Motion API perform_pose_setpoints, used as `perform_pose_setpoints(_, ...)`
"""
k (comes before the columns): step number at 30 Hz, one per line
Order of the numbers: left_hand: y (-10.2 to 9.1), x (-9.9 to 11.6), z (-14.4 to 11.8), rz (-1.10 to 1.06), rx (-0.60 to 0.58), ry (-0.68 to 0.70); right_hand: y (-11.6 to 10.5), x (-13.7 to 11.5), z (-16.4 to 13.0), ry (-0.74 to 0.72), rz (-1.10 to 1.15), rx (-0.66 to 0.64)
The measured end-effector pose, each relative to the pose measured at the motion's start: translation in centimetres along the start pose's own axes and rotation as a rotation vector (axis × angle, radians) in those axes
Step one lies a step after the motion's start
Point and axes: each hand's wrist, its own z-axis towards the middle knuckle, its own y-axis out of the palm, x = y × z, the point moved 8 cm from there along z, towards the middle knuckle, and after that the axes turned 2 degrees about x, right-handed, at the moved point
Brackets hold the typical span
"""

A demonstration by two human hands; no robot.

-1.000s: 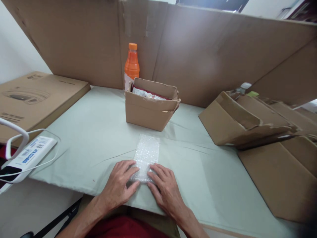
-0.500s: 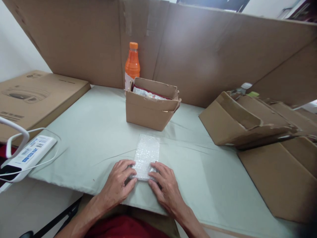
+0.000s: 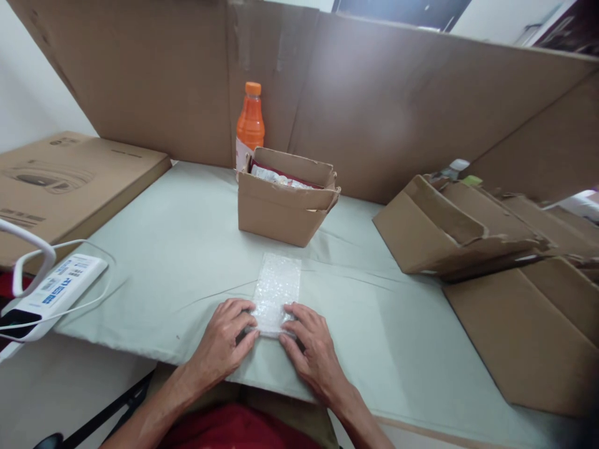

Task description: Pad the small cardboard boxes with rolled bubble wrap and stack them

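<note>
A strip of clear bubble wrap [image 3: 277, 284] lies on the pale green cloth in front of me, its long side running away from me. My left hand [image 3: 229, 337] grips its near left corner, fingertips on top and thumb at the near edge. At the near right corner my right hand [image 3: 311, 346] holds it the same way, fingers bent. The near end looks folded over and thicker than the flat far part. Whether anything is wrapped inside, I cannot tell.
Beyond the wrap stands an open cardboard box [image 3: 281, 212] with packets inside, an orange bottle [image 3: 251, 125] behind it. More cardboard boxes [image 3: 519, 337] are at the right. A flat carton [image 3: 75, 187] and a white device with a cable [image 3: 70, 290] lie left. Cardboard panels [image 3: 374, 112] wall the back.
Both hands keep their hold on the bubble wrap and have hardly moved. My view has shifted very slightly.
</note>
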Motion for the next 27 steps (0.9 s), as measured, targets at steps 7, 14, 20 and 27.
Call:
perform_pose_setpoints(7,-0.18,-0.07,0.1,-0.003,0.02,0.0,-0.14,0.03,0.01,0.005,-0.009,0.012)
perform_pose_setpoints(14,-0.47,-0.05,0.29,-0.022,0.043,0.011,-0.09,0.18,0.06,0.008,0.006,0.003)
perform_pose_setpoints(20,-0.4,-0.07,0.25,-0.023,0.029,-0.001,-0.06,0.15,0.09,0.007,0.003,0.0)
perform_pose_setpoints(27,-0.31,-0.15,0.08,-0.027,0.022,-0.005,-0.07,0.16,0.09,0.007,-0.005,0.001)
